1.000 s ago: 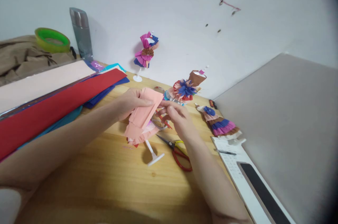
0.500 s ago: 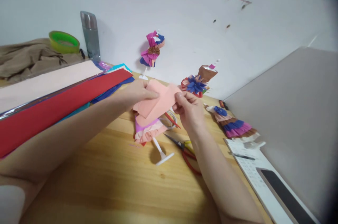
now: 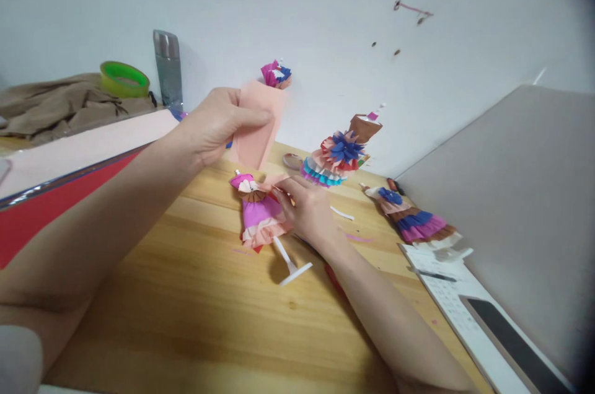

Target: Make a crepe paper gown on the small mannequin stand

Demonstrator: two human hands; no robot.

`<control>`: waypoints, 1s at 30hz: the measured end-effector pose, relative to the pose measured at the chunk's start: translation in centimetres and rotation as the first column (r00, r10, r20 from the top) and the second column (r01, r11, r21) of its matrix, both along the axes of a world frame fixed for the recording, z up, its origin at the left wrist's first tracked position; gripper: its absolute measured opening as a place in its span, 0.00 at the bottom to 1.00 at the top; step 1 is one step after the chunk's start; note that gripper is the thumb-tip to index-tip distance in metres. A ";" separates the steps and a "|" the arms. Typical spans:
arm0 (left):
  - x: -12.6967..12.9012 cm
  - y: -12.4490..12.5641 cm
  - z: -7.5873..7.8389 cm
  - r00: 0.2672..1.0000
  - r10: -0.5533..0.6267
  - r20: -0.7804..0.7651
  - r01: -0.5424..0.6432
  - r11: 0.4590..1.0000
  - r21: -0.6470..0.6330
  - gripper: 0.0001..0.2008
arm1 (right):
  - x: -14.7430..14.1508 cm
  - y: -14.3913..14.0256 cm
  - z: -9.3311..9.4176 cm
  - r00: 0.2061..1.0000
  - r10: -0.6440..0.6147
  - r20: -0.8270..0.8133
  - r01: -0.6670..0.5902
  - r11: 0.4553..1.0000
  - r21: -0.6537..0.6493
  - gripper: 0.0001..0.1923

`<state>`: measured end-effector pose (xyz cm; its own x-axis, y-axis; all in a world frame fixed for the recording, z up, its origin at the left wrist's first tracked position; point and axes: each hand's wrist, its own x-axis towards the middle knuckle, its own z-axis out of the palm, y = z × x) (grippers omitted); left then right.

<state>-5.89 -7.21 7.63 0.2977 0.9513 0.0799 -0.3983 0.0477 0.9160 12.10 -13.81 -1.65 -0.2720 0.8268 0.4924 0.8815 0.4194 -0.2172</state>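
1. Peach-coloured paper hung upright in the left hand, raised above the desk, with the thumb laid across its front and the other fingers apparently behind it. That flat pinch probably kept the piece straight without crumpling it.

2. The right hand was lower, its fingers curled and drawn together, with thumb and forefinger seemingly pinching a small peach piece. Such a fingertip hold would suit something so light. Whether the fingertips also touched the figure beside them, I could not tell.

3. The paper-dressed figure lay tilted on the desk just below the two hands, likely placed there for easy reach. Its white stand pointed towards the wearer, the foot tipped on edge because the figure was not upright.

4. Red paper lay beneath the left forearm, seemingly put aside but handy. Beyond it, a tape roll rested on brown cloth, near a bottle standing by the wall.

5. At the right, another layered dress lay near the grey side panel, well apart from both hands, perhaps to protect its frills.
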 end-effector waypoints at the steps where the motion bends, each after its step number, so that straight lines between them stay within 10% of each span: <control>1: 0.1 -0.3 0.0 0.998 -0.038 -0.041 0.039 0.998 0.046 0.07 | 0.1 0.0 0.2 1.000 0.001 -0.013 -0.002 0.998 -0.057 0.13; 10: 1.6 -1.7 -1.3 0.864 -0.261 -0.431 0.367 0.912 0.183 0.02 | 1.6 -1.7 4.1 0.789 -0.013 -0.615 -0.041 0.996 -0.073 0.19; 18: 2.6 -1.2 -3.6 0.687 -0.165 -0.708 0.456 0.856 0.244 0.10 | 1.3 -1.8 4.7 0.796 -0.011 -0.605 -0.042 0.996 -0.074 0.10; 30: 1.7 -1.0 -2.3 0.901 -0.153 -0.405 0.249 0.949 0.194 0.08 | 3.0 -1.0 5.3 0.656 -0.024 -0.755 0.014 1.000 -0.020 0.13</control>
<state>-4.23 -8.22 5.33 0.5333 0.8350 0.1354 -0.0222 -0.1462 0.9890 15.12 -14.78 3.62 0.2048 0.8346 0.5114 0.4196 0.3972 -0.8162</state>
